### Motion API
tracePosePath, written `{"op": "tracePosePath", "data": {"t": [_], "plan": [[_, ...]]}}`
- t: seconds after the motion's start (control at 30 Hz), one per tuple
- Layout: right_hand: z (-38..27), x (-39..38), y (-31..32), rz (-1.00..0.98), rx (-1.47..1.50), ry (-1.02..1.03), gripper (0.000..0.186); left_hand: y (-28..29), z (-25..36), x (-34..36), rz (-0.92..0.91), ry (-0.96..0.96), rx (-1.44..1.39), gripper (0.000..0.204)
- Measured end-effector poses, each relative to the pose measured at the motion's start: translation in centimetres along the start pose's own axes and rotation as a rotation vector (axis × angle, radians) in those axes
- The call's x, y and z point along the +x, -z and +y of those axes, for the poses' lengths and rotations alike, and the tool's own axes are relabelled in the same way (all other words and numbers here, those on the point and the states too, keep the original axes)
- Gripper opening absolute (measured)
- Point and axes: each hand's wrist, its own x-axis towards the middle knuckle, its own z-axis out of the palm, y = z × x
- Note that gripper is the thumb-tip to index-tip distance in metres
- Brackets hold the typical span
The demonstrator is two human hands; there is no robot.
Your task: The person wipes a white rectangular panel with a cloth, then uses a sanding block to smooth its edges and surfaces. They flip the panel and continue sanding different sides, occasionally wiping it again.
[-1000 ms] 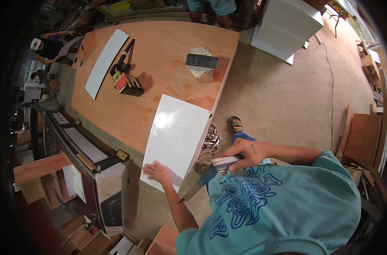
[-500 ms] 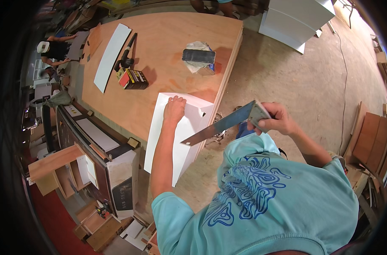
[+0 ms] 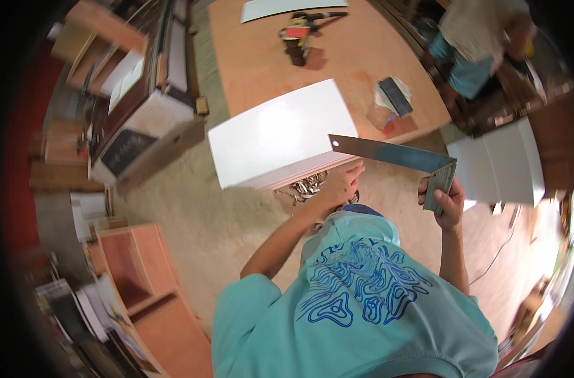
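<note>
While the left hand (image 3: 342, 183) grips the near long edge of a white panel (image 3: 281, 132), fingers curled under it and thumb on the edge, the right hand (image 3: 447, 200) is closed around the thick stock of a metal try square (image 3: 397, 155), whose blade reaches left over the panel's near right corner. The panel lies mostly on a plywood workbench (image 3: 249, 44), with its near edge overhanging the bench toward the person; a layered core shows along that edge. Below the overhang, just beside the left hand, a heap of small metal fittings (image 3: 307, 186) rests on the sandy floor (image 3: 192, 208). Farther up the bench, well apart from the panel, sit a power tool (image 3: 298, 39), a second white board (image 3: 281, 7), and a dark block on paper (image 3: 395, 96) near the bench's right edge. Another person (image 3: 479, 41) stands beyond that edge, and a white cabinet (image 3: 501, 167) sits near the right hand. To the left, an open wooden box (image 3: 132, 264) stands on the floor; what it holds cannot be made out.
</note>
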Motion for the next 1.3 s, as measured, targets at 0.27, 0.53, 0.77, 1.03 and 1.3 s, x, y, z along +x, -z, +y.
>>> {"op": "tracePosePath", "data": {"t": [0.27, 0.53, 0.77, 1.03, 1.3], "plan": [[4.1, 1.7, -8.1, -0.249, -0.294, -0.390, 0.046, -4.5, 4.9, -13.0, 0.855, 0.512, 0.113, 0.084], [5.0, 6.2, -14.8, -0.933, -0.724, -0.261, 0.064, -8.3, -0.3, -11.8, 0.967, 0.821, 0.296, 0.070], [1.9, 17.5, -16.9, -1.299, -1.121, -0.148, 0.075, -10.0, -1.3, -0.7, 1.161, 0.786, 0.073, 0.070], [4.5, 23.0, -16.1, -1.522, -1.249, 0.154, 0.068, -11.3, -2.1, 8.4, 1.239, 0.978, -0.346, 0.061], [6.8, 23.7, -19.6, -1.635, -1.218, 0.191, 0.067, -8.6, -2.8, 8.2, 1.382, 1.240, 0.031, 0.057]]}}
